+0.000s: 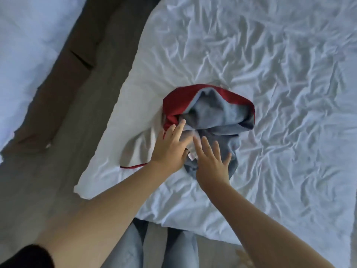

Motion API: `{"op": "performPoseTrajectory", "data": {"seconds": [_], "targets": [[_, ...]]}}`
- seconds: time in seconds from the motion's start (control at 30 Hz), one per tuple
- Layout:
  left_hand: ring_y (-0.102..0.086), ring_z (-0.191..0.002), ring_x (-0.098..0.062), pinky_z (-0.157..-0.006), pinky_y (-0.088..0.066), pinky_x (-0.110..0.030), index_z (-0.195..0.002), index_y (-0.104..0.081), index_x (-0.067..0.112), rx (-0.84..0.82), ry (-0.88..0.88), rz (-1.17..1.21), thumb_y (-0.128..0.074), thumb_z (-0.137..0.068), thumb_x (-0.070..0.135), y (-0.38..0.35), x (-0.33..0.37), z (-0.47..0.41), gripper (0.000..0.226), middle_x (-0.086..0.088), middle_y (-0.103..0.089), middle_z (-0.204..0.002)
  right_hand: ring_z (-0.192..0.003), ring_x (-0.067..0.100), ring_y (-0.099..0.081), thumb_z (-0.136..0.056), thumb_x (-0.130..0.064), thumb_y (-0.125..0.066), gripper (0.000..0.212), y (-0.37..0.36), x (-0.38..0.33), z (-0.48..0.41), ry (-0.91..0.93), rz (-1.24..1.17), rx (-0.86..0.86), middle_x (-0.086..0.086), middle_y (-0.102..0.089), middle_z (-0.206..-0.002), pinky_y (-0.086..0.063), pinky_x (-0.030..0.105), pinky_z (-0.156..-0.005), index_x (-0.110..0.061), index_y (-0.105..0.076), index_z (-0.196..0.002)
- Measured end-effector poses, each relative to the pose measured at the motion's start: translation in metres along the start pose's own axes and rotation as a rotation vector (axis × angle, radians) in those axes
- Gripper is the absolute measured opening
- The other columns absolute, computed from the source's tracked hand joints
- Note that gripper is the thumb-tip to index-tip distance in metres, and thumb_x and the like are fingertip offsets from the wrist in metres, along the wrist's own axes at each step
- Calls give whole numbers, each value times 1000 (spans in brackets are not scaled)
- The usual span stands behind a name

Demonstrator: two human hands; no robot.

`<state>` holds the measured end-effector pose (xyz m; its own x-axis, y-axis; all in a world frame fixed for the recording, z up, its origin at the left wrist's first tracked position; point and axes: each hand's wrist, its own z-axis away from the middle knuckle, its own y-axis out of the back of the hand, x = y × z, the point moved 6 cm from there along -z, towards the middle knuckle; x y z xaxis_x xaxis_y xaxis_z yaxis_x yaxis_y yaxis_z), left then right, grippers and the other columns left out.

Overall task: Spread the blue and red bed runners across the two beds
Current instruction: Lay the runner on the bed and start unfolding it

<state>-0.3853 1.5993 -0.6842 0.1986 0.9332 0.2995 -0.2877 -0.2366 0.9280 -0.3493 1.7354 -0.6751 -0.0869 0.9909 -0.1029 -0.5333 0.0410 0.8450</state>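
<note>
A crumpled heap of cloth lies on the near bed (280, 74), which has a wrinkled white sheet. The red runner (179, 101) wraps round the far and left side of the heap. The blue runner (216, 115) fills the middle and near side. A thin red edge (133, 166) trails out to the left on the sheet. My left hand (170, 147) rests on the heap's left side with fingers spread and straight. My right hand (212, 163) lies flat on the blue cloth, fingers spread. A small white label (192, 156) shows between the hands.
The second bed (25, 55), also white, is at the upper left. A grey floor aisle (63, 122) runs between the beds, with a dark brown strip along the far bed. My legs in blue jeans (131, 246) stand at the near bed's corner.
</note>
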Motion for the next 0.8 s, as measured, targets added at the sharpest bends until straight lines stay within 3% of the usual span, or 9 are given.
{"op": "performPoseTrajectory", "data": {"seconds": [0.1,0.2,0.4,0.47,0.53,0.6,0.7,0.8], "targets": [[-37,-143,-41,-106,-41,-59,-147,-48,30,-62,-30,-12,-75,-83,40,-49,-17,-2,70,-15,-14,-169,-156,28,9,-98,-11,-48,91,-48,-4,-16,-44,-38,-80,-6,11,-170,-8,71,-118,-41,15,-158],[-31,-146,-42,-109,-37,-63,-154,-39,35,-100,-36,-42,-75,-82,53,-87,-25,-9,82,-15,-8,-170,-156,26,8,-104,-22,-47,80,-83,-6,-35,-94,-126,-115,-7,12,-170,-10,70,-119,-42,7,-158],[-31,-143,-45,-111,-25,-73,-158,-19,48,-149,-26,-136,-71,-69,77,-150,-38,-21,107,-11,3,-171,-156,28,11,-94,-19,-66,91,-125,13,-63,-98,-228,-53,-7,24,-167,-19,67,-118,-42,-8,-159],[-30,-144,-47,-110,-22,-77,-157,-24,48,-126,-35,-140,-72,-73,71,-160,-39,-23,99,-10,-6,-171,-156,29,4,-93,-22,-70,90,-134,19,-67,-91,-234,-4,-4,21,-168,-23,67,-117,-42,-11,-159],[-33,-142,-50,-110,-20,-79,-152,-38,46,-68,-39,-125,-68,-83,51,-164,-39,-25,76,-10,-20,-169,-150,34,-19,-91,-16,-70,88,-141,21,-67,-95,-213,68,2,13,-170,-36,65,-110,-36,-17,-157],[-44,-131,-52,-107,-24,-81,-140,-56,40,8,-38,-103,-51,-89,35,-164,-38,-28,51,-13,-39,-160,-125,38,-45,-85,0,-67,88,-146,20,-66,-100,-173,133,12,-1,-170,-49,58,-95,-30,-23,-155],[-56,-114,-53,-101,-34,-80,-122,-69,35,79,-56,-112,-58,-92,26,-163,-35,-33,34,-17,-56,-143,-100,38,-50,-77,15,-54,87,-145,22,-65,-71,-206,170,15,-21,-164,-53,52,-80,-26,-27,-148],[-59,-111,-50,-100,-37,-77,-121,-71,32,104,-88,-109,-54,-91,19,-162,-38,-29,37,-17,-59,-140,-98,42,-52,-83,5,-51,80,-142,43,-59,-41,-232,150,7,-29,-160,-53,54,-75,-27,-26,-151]]}}
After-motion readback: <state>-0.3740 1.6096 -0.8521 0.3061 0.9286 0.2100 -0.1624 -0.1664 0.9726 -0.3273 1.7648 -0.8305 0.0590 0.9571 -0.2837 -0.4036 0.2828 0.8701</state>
